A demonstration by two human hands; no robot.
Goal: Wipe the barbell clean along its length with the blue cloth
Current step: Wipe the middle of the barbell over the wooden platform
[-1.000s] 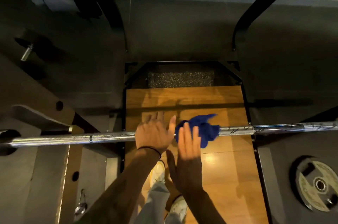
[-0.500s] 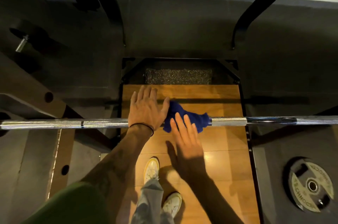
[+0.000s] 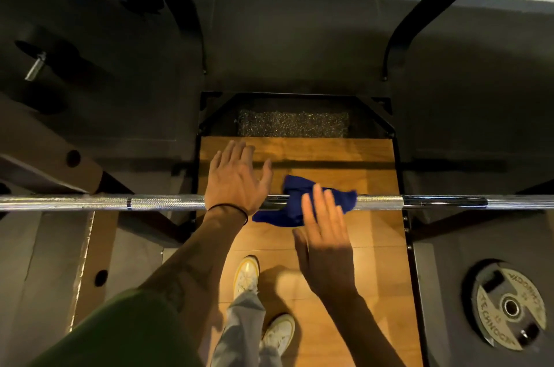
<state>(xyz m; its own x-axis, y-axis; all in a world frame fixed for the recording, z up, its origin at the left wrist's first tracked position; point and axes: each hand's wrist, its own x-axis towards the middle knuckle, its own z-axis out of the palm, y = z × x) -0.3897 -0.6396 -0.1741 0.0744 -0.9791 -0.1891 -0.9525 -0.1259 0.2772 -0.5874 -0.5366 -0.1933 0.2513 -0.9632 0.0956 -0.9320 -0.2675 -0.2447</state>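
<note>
A chrome barbell (image 3: 156, 202) runs left to right across the view at about waist height. The blue cloth (image 3: 295, 200) is draped over its middle, hanging on both sides of the bar. My left hand (image 3: 236, 178) lies flat over the bar just left of the cloth, fingers straight and spread. My right hand (image 3: 322, 227) is on the near side of the bar, fingers straight, their tips resting on the cloth's right part.
Below the bar lies a wooden platform (image 3: 371, 247) with my feet (image 3: 245, 275) on it. A weight plate (image 3: 509, 305) lies on the dark floor at lower right. Black rack uprights (image 3: 419, 16) rise beyond, and a brown rack arm (image 3: 51, 154) angles in at left.
The cloth has slid left along the bar and spread out, draping flatter. My left hand's fingers straightened from over the bar. My right hand stayed flat against the cloth.
</note>
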